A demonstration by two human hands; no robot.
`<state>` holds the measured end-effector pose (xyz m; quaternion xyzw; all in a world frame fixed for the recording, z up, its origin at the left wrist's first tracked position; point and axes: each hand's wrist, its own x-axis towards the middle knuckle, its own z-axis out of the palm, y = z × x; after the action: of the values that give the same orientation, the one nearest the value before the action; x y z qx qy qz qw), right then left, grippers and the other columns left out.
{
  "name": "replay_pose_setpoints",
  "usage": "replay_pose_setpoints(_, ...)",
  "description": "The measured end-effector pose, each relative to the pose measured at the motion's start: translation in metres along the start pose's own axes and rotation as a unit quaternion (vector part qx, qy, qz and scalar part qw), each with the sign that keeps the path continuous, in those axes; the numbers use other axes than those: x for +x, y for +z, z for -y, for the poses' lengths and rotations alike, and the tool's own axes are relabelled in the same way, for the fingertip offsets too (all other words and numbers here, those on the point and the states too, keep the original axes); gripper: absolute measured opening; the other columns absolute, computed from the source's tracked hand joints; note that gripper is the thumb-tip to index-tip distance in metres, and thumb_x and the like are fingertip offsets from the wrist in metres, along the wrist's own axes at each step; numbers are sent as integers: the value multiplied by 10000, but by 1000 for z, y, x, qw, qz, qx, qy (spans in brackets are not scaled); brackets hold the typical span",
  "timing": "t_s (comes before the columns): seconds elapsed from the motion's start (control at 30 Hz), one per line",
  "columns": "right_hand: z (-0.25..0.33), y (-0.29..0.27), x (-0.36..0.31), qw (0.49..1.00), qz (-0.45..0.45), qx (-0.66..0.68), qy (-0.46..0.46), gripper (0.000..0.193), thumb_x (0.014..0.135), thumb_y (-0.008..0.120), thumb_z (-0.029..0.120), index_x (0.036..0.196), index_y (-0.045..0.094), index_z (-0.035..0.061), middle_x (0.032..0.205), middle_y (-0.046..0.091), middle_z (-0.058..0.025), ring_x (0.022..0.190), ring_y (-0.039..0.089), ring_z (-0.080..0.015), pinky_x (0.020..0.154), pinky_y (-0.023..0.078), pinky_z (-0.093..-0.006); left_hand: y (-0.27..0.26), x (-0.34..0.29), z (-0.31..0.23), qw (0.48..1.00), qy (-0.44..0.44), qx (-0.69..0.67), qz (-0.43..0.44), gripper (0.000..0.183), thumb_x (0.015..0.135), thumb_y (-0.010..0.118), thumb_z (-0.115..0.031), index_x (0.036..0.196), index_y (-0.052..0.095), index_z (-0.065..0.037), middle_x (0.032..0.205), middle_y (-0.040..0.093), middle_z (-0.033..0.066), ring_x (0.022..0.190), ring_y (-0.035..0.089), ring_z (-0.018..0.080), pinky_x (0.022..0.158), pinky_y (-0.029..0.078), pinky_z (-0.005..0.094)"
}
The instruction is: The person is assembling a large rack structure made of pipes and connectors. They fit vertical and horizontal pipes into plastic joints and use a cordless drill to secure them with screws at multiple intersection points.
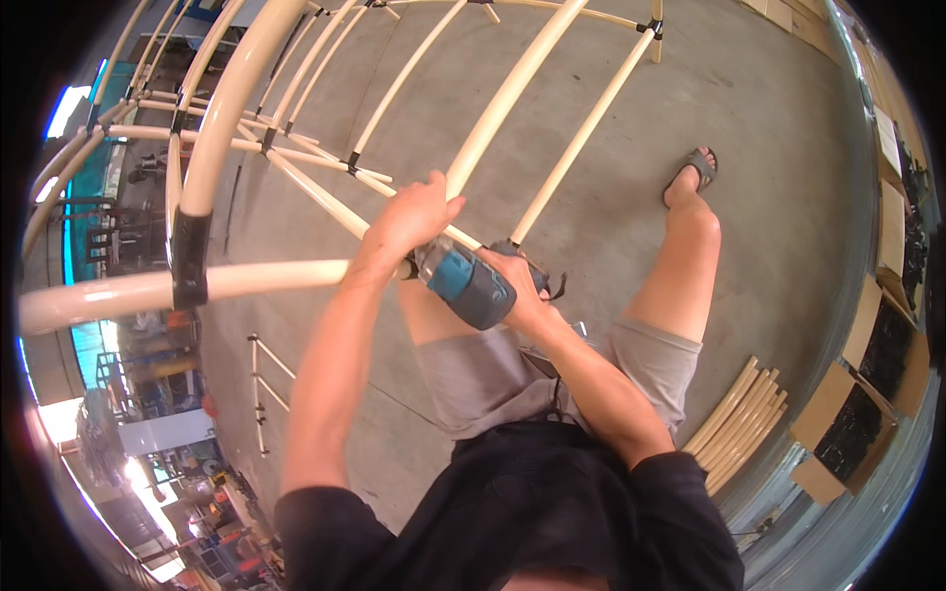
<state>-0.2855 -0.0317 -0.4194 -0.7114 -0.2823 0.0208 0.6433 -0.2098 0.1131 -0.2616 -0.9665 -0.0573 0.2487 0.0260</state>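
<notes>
My right hand (522, 286) is wrapped round the grip of a blue and black cordless drill (468, 285). The drill's nose points up and left, close to a black pipe joint (408, 266) that is partly hidden under my left wrist. My left hand (419, 212) closes round the lower end of a long cream pipe (517, 89), just above that joint. Its fingertips are partly hidden behind the pipe. Another cream pipe (281, 279) runs left from the joint to a black connector (190, 258).
A frame of cream pipes with black joints, including a far corner joint (652, 30), spreads ahead and left. Several loose pipes (741, 419) lie on the floor at right. Beyond them stand open cardboard boxes (826, 406) with black contents. A small pipe frame (258, 394) lies at left.
</notes>
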Motion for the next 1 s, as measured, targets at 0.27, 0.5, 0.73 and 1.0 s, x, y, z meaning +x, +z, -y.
replay_pose_setpoints(0.27,5,-32,-53,999,32,15,-34,292,721,694,109,988,662,-3,781,640,-136,681,635,-338,662,507,-393,-48,-27,-11,1000,-12,8,19,438,957,560,-385,869,677,28,838,672,243,835,665,381,769,505,483)
replay_pose_setpoints(0.5,5,-38,-48,998,19,27,-56,322,688,715,106,974,652,-26,775,631,-147,655,630,-342,605,501,-394,-11,-16,6,998,-12,-9,57,406,929,610,-352,794,686,23,723,671,196,730,673,366,717,513,467)
replay_pose_setpoints(0.73,11,-38,-40,997,29,48,-60,328,675,717,107,970,654,-22,757,616,-138,623,608,-330,585,493,-397,-3,-16,10,999,-28,-18,43,361,926,624,-315,808,687,21,703,664,188,711,666,354,706,505,465)
replay_pose_setpoints(1.0,2,-38,-27,995,14,48,-83,286,703,747,72,973,671,18,824,645,-102,685,615,-285,661,510,-380,-4,-23,7,998,-42,-41,19,342,915,630,-281,780,678,30,640,645,171,651,660,328,670,499,444)
